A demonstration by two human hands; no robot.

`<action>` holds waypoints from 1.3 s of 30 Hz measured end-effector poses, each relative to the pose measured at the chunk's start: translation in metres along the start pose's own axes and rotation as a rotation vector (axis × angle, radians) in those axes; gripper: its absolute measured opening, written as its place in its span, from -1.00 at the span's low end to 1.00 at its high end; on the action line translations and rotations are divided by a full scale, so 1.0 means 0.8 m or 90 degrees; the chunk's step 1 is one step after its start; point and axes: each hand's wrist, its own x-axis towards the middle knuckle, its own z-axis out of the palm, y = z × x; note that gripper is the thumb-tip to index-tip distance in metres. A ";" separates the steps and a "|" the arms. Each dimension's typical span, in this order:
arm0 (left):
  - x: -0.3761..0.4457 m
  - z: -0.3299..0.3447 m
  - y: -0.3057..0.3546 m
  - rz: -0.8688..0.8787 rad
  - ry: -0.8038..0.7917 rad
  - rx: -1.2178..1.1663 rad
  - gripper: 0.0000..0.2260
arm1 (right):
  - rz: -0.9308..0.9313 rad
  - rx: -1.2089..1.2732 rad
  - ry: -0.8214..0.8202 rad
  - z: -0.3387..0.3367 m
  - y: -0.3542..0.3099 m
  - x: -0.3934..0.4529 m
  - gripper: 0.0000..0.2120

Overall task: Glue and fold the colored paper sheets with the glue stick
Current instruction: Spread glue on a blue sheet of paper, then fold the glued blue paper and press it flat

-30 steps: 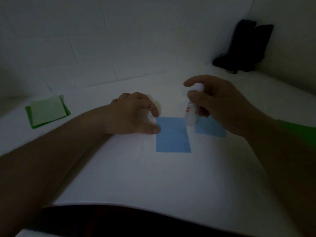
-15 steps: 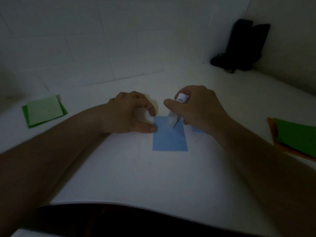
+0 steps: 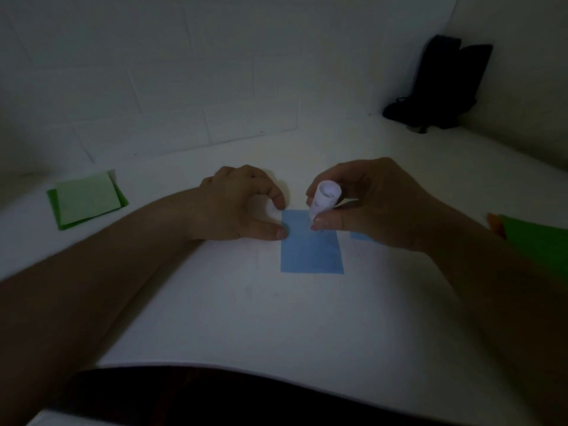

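A light blue paper sheet [image 3: 312, 253] lies flat on the white table [image 3: 246, 318] in the middle. My left hand [image 3: 242, 207] rests at its left edge, thumb tip pressing the paper's upper left side, fingers curled above the table. My right hand [image 3: 375, 204] grips a white glue stick [image 3: 323, 200], tilted, its lower end down on the upper part of the blue sheet. A second blue piece [image 3: 361, 236] peeks out under my right hand.
A folded green paper stack [image 3: 86, 199] lies at the far left. Green and orange sheets [image 3: 534, 238] lie at the right edge. A black object [image 3: 442, 84] stands in the back right corner against the wall.
My right hand brought the glue stick leftward and down from above the gap between the blue pieces onto the left blue sheet. My left hand stayed at the sheet's left edge.
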 end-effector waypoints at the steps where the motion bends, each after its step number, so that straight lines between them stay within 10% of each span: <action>1: -0.001 -0.001 0.002 0.004 0.001 0.001 -0.52 | -0.001 0.022 -0.017 0.000 -0.002 0.000 -0.79; 15: 0.004 0.000 -0.006 0.015 -0.001 0.005 -0.63 | -0.077 0.007 -0.045 0.014 -0.011 0.002 -0.86; 20: -0.008 -0.013 0.002 -0.038 0.029 -0.378 -0.90 | 0.016 0.515 0.142 -0.031 0.012 0.013 -0.93; 24: -0.006 -0.007 0.015 -0.101 0.158 -0.379 -0.78 | 0.160 0.773 0.318 -0.052 0.034 0.017 -0.75; 33: 0.036 -0.020 0.075 -0.028 0.105 -0.155 -0.89 | 0.208 0.251 0.482 -0.041 0.067 0.035 -0.72; 39: 0.089 0.008 0.120 -0.070 -0.018 -0.038 -0.47 | 0.250 0.023 0.395 -0.040 0.092 0.027 -0.64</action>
